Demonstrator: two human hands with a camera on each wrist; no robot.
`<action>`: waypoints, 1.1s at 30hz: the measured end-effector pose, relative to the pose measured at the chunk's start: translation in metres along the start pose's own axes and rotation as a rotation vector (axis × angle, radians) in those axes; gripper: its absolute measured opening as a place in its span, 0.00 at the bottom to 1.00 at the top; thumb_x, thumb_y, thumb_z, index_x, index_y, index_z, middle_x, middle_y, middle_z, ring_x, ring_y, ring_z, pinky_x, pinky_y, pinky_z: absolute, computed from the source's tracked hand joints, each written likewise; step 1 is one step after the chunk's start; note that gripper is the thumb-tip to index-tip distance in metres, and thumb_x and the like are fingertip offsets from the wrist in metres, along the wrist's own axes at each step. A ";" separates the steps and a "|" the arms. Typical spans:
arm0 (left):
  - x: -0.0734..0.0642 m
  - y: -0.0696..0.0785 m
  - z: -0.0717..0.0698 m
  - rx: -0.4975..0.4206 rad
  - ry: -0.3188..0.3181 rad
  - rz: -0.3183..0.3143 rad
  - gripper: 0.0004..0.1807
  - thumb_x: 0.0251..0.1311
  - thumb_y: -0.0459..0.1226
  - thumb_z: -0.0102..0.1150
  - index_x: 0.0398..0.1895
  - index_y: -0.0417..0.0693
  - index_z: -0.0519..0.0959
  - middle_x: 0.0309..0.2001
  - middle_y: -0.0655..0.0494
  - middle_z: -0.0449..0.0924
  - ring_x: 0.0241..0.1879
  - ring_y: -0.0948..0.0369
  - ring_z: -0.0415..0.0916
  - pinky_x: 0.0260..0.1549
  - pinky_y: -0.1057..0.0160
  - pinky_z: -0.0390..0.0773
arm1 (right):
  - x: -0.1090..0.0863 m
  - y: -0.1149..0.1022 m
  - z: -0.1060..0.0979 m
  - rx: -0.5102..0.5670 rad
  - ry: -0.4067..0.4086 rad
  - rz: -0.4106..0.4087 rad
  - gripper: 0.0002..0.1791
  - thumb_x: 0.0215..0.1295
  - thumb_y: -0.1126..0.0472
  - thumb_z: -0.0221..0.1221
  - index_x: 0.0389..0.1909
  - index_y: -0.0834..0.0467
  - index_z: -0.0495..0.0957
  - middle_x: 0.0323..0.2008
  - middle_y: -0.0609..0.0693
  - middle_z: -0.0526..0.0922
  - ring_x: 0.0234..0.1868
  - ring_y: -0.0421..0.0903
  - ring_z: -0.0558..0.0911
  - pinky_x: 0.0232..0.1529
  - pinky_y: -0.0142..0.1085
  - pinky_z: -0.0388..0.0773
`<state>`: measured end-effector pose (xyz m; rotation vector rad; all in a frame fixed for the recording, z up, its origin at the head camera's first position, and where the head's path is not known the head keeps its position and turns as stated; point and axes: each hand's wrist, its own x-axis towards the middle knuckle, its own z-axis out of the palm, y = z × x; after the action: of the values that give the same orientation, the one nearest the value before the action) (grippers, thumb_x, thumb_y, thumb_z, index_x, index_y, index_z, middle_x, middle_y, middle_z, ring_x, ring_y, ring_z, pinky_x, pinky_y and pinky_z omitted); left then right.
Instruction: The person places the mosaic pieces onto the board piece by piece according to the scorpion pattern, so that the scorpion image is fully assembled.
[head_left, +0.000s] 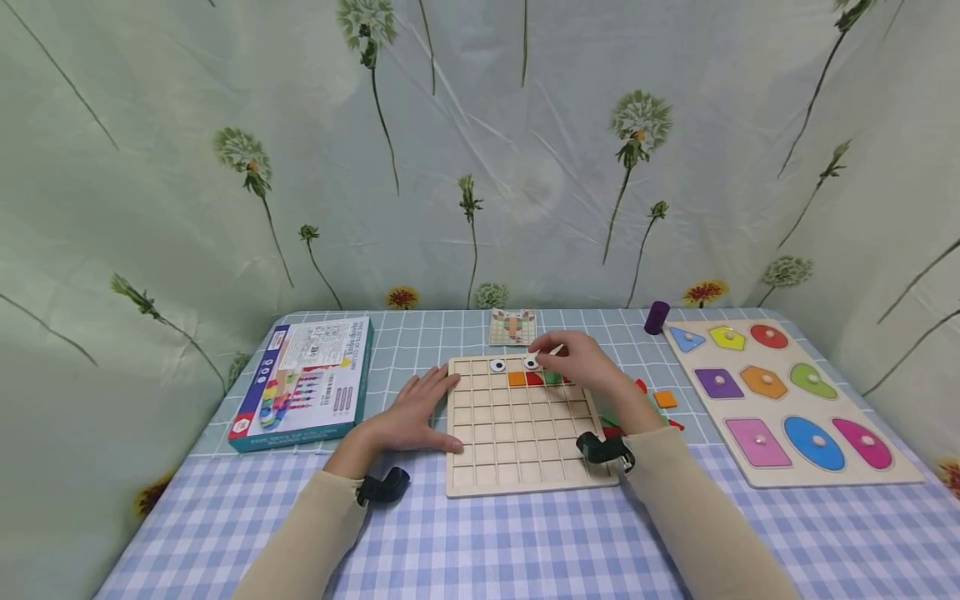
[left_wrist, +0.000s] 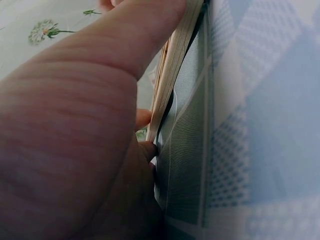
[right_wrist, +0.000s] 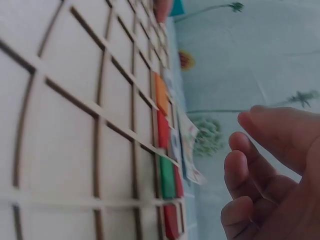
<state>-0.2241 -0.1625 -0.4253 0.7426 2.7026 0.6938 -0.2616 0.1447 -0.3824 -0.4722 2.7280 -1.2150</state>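
A wooden grid board (head_left: 517, 433) lies flat in front of me. My left hand (head_left: 412, 414) rests along its left edge, fingers spread and thumb touching the side. Over the far right part of the board is my right hand (head_left: 581, 362), its fingertips right at a round eye piece (head_left: 532, 363). In the right wrist view its fingers are loosely bent with nothing between them. Another eye piece (head_left: 498, 365) sits to the left in the top row. Below are an orange square (head_left: 517, 379), a red piece (right_wrist: 163, 129) and a green piece (right_wrist: 167, 177).
A pattern card (head_left: 513, 327) lies behind the board. An orange square tile (head_left: 665, 399) and other loose pieces are partly hidden by the right forearm. A boxed toy (head_left: 303, 383) lies left; a knobbed shape puzzle (head_left: 780, 392) and purple cylinder (head_left: 656, 317) are right.
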 end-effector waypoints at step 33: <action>0.001 0.000 0.000 0.024 -0.009 -0.001 0.63 0.48 0.62 0.72 0.80 0.46 0.49 0.82 0.43 0.38 0.81 0.45 0.34 0.78 0.39 0.36 | -0.018 0.052 -0.033 -0.156 0.083 0.131 0.14 0.72 0.62 0.56 0.55 0.59 0.81 0.56 0.63 0.79 0.48 0.56 0.77 0.48 0.44 0.80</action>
<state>-0.2253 -0.1618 -0.4260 0.7475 2.7078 0.6575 -0.2643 0.2068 -0.3992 -0.2586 2.8860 -1.0171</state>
